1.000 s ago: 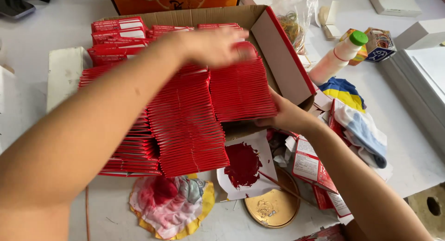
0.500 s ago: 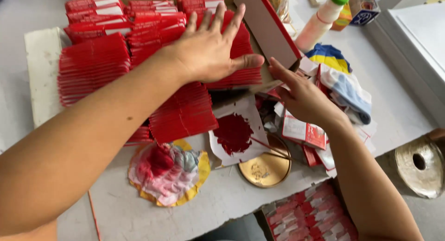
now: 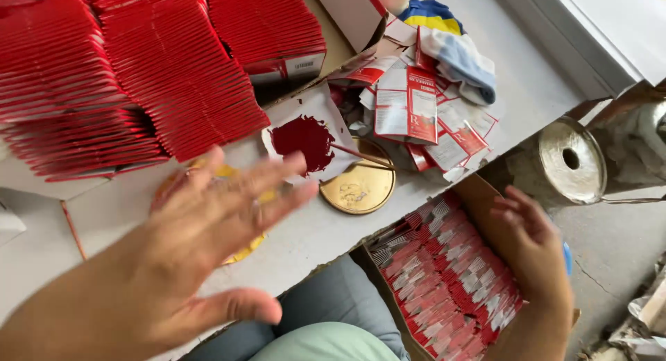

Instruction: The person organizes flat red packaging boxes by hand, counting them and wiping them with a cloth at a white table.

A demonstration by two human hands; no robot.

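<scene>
Two bare hands, both empty, fingers spread. Left hand (image 3: 215, 222), blurred, hovering at lower left of the frame over the table (image 3: 326, 229), below stacked red packets (image 3: 166, 62). Right hand (image 3: 531, 246) at lower right, over a cardboard box (image 3: 485, 201) packed with red-and-white packets (image 3: 451, 278). Gold lid (image 3: 357, 187) between, at centre.

The left hand (image 3: 208, 229) (blurred, fingers spread) hovers over the table (image 3: 326, 229); the right hand (image 3: 531, 243) reaches over a carton of red packets (image 3: 451, 278).
</scene>
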